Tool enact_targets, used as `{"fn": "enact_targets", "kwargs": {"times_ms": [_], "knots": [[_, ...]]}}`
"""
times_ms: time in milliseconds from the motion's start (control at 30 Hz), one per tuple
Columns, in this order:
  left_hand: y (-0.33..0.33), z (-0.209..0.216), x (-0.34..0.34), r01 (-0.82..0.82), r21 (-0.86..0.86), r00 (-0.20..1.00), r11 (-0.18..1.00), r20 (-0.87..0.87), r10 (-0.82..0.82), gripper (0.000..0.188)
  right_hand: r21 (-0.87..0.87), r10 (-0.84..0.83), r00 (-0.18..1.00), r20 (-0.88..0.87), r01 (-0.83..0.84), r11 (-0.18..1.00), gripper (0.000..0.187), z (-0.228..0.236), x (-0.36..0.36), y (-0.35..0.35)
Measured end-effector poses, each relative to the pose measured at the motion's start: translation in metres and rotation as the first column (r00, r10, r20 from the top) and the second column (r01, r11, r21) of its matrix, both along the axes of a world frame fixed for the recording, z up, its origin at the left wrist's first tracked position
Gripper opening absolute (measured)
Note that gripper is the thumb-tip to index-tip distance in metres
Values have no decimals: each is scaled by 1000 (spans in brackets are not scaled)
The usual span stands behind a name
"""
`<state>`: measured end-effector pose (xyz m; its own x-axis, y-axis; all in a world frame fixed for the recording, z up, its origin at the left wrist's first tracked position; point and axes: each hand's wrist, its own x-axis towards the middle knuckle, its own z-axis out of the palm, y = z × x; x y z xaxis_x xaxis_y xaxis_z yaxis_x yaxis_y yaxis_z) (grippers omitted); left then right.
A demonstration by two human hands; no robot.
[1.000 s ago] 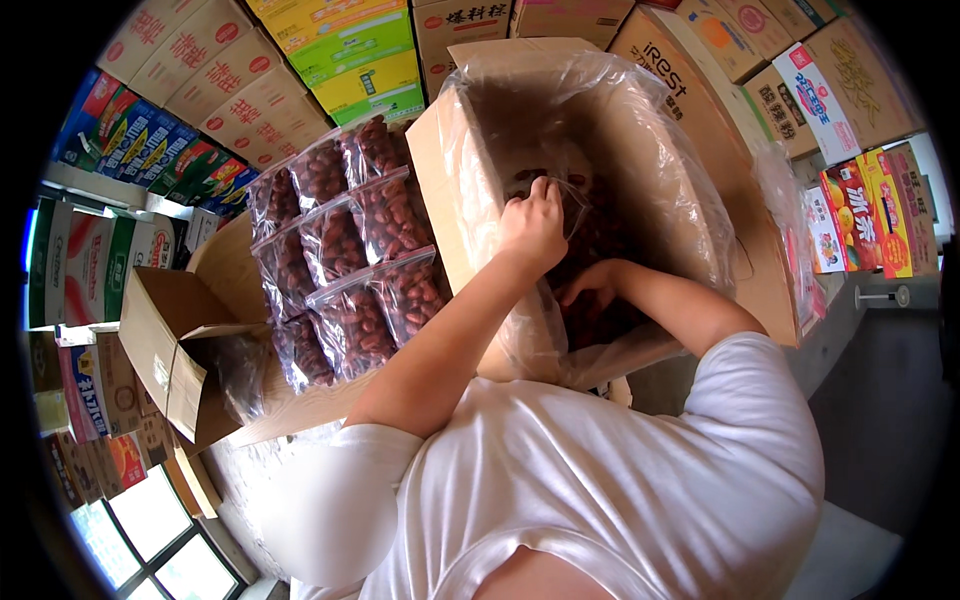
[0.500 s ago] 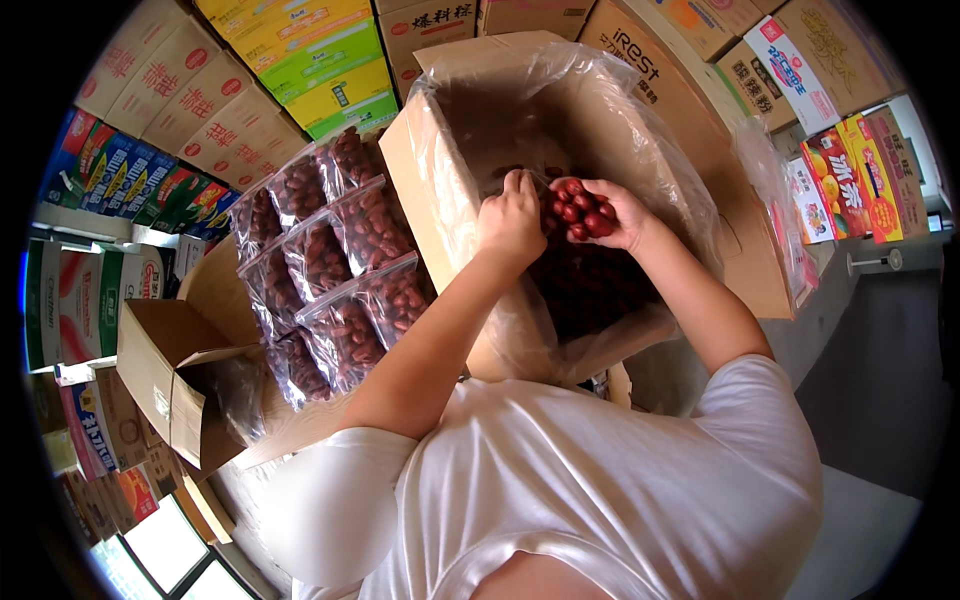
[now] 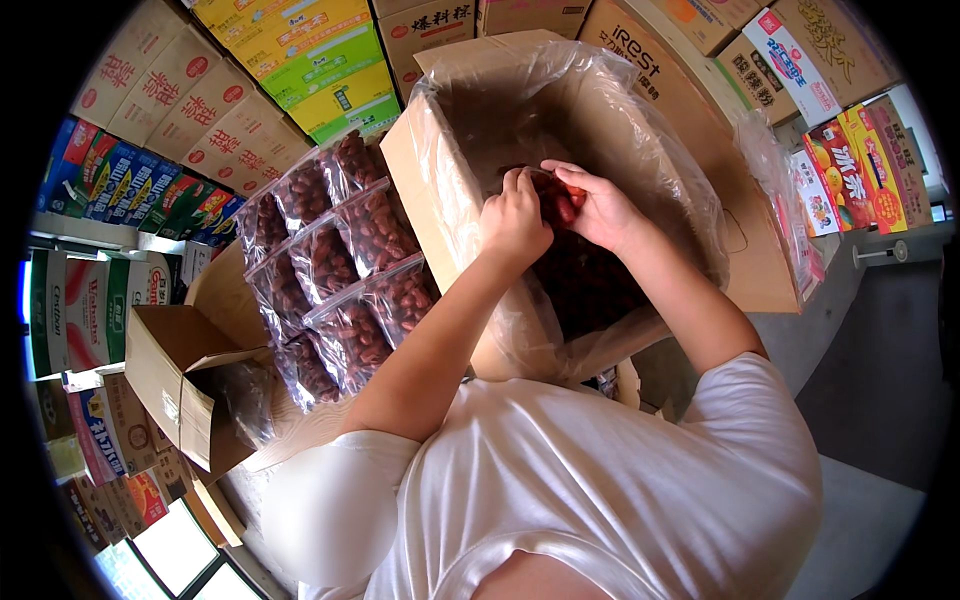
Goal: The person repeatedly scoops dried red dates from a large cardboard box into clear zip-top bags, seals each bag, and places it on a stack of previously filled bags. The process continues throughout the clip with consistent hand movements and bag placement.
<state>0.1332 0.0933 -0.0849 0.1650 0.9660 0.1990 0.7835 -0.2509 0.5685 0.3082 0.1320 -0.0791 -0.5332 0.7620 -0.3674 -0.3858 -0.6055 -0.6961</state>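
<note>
Both my hands are over a cardboard box [image 3: 430, 190] lined with a clear plastic sheet [image 3: 690, 200]. Dark red dates [image 3: 590, 295] lie deep in the box, in shadow. My right hand [image 3: 602, 212] is cupped, its palm turned inward, around a few shiny red dates [image 3: 562, 203]. My left hand [image 3: 514, 222] is right beside it, fingers curled and closed; what they pinch is hidden behind them. On the left, several clear bags packed with dates [image 3: 345, 240] lie in rows next to the box.
An open carton [image 3: 165, 370] with clear plastic inside stands at lower left. Stacked brown cartons [image 3: 170, 110], yellow and green boxes [image 3: 330, 70] and a large brown carton [image 3: 620, 50] line the back. Red and yellow drink boxes [image 3: 855, 170] are at right.
My right hand has tipped inward toward my left hand, and fewer dates show in it. My left hand stays nearly in place. The view has shifted slightly.
</note>
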Motion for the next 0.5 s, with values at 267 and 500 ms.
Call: {"fn": "enact_targets", "kwargs": {"times_ms": [267, 500], "knots": [[-1, 2, 0, -31, 6, 999, 1000, -40, 31, 62, -31, -18, 979, 205, 25, 999, 38, 37, -21, -18], [-2, 3, 0, -43, 2, 995, 999, -88, 43, 62, 293, -76, 749, 659, -163, 942, 35, 48, -11, -2]]}}
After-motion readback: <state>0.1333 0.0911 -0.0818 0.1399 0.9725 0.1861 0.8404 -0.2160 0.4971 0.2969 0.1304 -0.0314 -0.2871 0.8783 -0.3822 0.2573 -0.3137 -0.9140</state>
